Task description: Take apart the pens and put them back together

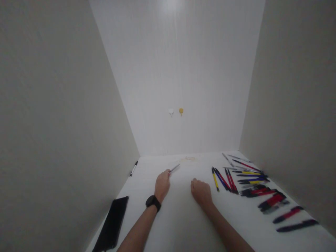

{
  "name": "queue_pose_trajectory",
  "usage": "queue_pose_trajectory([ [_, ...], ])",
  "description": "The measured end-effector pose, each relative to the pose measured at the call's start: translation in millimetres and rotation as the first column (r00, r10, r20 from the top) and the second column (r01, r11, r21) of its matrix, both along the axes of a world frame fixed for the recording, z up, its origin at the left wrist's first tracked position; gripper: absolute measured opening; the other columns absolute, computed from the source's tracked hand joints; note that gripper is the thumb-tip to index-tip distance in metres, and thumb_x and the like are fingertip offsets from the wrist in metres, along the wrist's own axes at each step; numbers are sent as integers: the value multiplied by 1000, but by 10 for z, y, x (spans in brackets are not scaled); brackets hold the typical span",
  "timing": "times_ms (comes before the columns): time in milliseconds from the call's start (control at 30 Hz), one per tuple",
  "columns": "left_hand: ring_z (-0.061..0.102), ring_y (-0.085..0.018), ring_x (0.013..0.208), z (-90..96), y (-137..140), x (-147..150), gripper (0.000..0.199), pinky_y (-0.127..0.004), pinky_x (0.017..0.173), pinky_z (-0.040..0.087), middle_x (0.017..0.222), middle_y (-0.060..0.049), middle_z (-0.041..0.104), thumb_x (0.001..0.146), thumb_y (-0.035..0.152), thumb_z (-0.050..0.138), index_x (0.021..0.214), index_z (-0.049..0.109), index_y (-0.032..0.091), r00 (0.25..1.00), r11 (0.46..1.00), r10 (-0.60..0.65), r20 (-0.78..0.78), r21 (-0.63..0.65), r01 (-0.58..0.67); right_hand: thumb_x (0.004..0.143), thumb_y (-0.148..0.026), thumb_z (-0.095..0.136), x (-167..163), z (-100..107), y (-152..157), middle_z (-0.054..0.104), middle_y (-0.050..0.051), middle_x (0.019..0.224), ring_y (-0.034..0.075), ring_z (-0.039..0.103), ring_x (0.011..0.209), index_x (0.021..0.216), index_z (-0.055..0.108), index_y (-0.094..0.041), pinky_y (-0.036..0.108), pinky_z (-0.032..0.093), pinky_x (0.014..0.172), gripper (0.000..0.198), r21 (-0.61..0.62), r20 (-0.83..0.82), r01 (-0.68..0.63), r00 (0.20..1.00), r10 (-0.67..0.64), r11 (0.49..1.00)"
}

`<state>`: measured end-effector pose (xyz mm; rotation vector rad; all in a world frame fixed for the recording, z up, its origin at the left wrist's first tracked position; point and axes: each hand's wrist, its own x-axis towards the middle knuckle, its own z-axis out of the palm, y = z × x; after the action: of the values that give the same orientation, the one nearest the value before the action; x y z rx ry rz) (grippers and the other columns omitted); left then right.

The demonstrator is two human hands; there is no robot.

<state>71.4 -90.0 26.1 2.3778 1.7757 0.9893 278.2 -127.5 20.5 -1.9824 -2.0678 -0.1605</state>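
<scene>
My left hand (162,183), with a black watch (153,203) on its wrist, is closed around a thin greyish pen (175,168). The pen's free end points up and to the right, above the white table. To the right, my right hand (201,191) has its fingers curled together. Something small and pale shows at its fingertips, too blurred to name. Nearest to that hand is a yellow and black pen (215,179) on the table, apart from the fingers.
Several red, blue, yellow, black and clear pens (254,182) lie along the table's right side by the wall. A black flat case or tablet (112,222) is at the left edge, with a black and white pen (133,168) beyond. Two round hooks (181,111) hang on the back wall.
</scene>
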Motion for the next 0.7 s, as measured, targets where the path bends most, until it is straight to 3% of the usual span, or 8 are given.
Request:
queue_pose_trajectory([
  [133,61,-20,97,12,53,67,36,-32,86,43,109,-10,66,97,30,28,120,54,18,1000,1000,-7,12,3,7,96,-24,32,-16,4,12,68,12,74,24,68,69,86,61,-13,31,43,60,33,-9,-9,18,1000,-18,1000],
  [233,64,-20,86,30,50,135,38,-30,77,44,99,-8,69,97,35,28,122,52,20,1000,999,11,26,-44,-9,96,-25,31,-26,20,5,69,13,76,24,68,71,87,61,-14,31,43,62,33,-30,-15,31,999,-32,999],
  [367,63,-20,80,58,24,213,37,-29,71,43,88,-6,67,98,37,21,116,49,20,978,997,24,207,-78,-8,96,-28,29,-20,21,12,69,13,79,23,67,72,91,61,-14,31,42,64,35,-70,-39,58,997,-61,996],
  [433,63,-20,81,63,15,237,37,-28,71,43,89,-6,66,98,38,20,115,47,20,959,993,-8,285,-110,41,97,-33,27,-9,9,36,68,12,79,21,66,71,94,60,-16,30,41,64,37,-73,-102,63,992,-70,995],
  [500,63,-19,80,58,3,256,35,-27,70,42,90,-6,66,97,40,22,114,45,19,947,979,-92,308,-146,143,98,-39,26,3,-6,76,67,8,77,19,65,71,95,59,-19,28,41,65,39,-61,-272,4,962,-20,998],
  [567,62,-17,75,45,-21,279,32,-26,67,40,86,-4,65,97,41,24,111,44,19,935,949,-203,292,-176,261,97,-45,25,12,-24,124,65,4,75,17,61,69,98,58,-21,26,41,64,41,-9,-547,-132,830,106,991],
  [633,60,-16,68,28,-60,309,29,-24,61,37,78,-2,63,96,41,28,107,43,20,915,911,-307,262,-196,362,94,-51,29,23,-42,170,62,2,75,16,58,67,104,57,-20,25,41,62,43,92,-784,-255,577,228,963],
  [700,56,-15,60,9,-107,339,26,-23,57,34,69,1,58,95,41,32,104,43,20,891,880,-377,252,-203,429,88,-56,43,41,-54,202,61,3,80,15,56,68,105,57,-18,25,42,60,44,168,-896,-310,348,276,936],
])
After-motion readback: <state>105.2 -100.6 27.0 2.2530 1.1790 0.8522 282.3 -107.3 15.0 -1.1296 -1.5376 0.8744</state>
